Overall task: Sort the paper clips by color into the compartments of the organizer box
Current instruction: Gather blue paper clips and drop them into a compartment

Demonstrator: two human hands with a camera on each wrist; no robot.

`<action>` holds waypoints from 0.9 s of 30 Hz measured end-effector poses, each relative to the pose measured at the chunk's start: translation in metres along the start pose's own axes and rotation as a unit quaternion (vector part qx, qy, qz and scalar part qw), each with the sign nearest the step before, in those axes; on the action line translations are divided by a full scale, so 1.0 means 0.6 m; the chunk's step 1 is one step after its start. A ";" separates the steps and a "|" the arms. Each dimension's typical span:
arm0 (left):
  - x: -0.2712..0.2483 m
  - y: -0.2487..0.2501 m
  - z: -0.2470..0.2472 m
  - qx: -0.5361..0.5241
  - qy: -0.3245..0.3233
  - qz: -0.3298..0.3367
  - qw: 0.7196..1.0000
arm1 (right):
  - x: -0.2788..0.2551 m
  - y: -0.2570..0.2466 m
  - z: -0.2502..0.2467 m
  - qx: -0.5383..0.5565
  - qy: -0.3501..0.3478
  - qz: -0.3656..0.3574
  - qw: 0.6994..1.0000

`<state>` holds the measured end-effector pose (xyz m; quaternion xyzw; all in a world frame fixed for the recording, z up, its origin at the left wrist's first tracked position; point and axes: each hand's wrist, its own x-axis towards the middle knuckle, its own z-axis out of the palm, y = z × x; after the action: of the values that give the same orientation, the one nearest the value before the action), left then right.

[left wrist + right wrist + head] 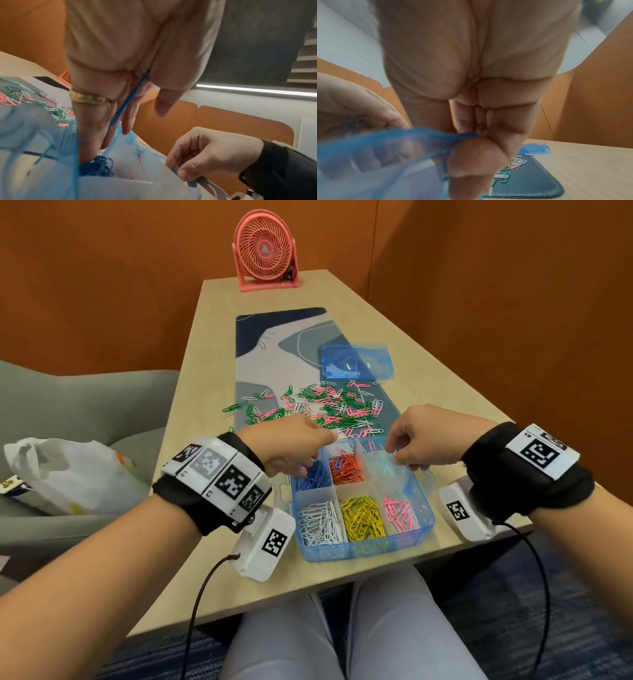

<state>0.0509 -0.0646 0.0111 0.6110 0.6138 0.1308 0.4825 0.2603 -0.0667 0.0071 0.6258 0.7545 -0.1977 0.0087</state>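
Observation:
The blue translucent organizer box (363,549) stands at the table's near edge. Its compartments hold blue clips (317,475), orange clips (347,469), white clips (320,522), yellow clips (363,517) and pink clips (400,511). The back right one is almost bare. My left hand (301,470) reaches down into the blue compartment, and a blue paper clip (130,98) sits between its thumb and fingers (126,121). My right hand (400,457) pinches the box's back right wall (419,135) between thumb and fingers. A mixed pile of green, pink and white clips (318,409) lies on the mat behind the box.
The patterned desk mat (274,344) runs down the table, with the box's blue lid (356,361) lying on it beyond the pile. A pink fan (265,251) stands at the far end. A white plastic bag (68,474) lies on the grey chair to the left.

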 end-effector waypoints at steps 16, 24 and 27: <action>-0.030 -0.016 -0.042 -0.075 0.016 0.074 0.994 | 0.051 -0.102 -0.025 -0.261 -0.060 -0.203 0.942; -0.058 -0.107 -0.099 0.166 0.013 0.041 0.985 | 0.074 -0.142 -0.052 -0.272 -0.063 -0.296 0.913; -0.062 -0.126 -0.099 0.265 -0.018 0.029 0.964 | 0.094 -0.152 -0.029 -0.273 -0.104 -0.329 0.898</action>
<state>-0.0486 -0.0883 0.0003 0.7369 0.5996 -0.0334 0.3104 0.1658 -0.0206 0.0347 0.2907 0.9366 -0.0391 0.1919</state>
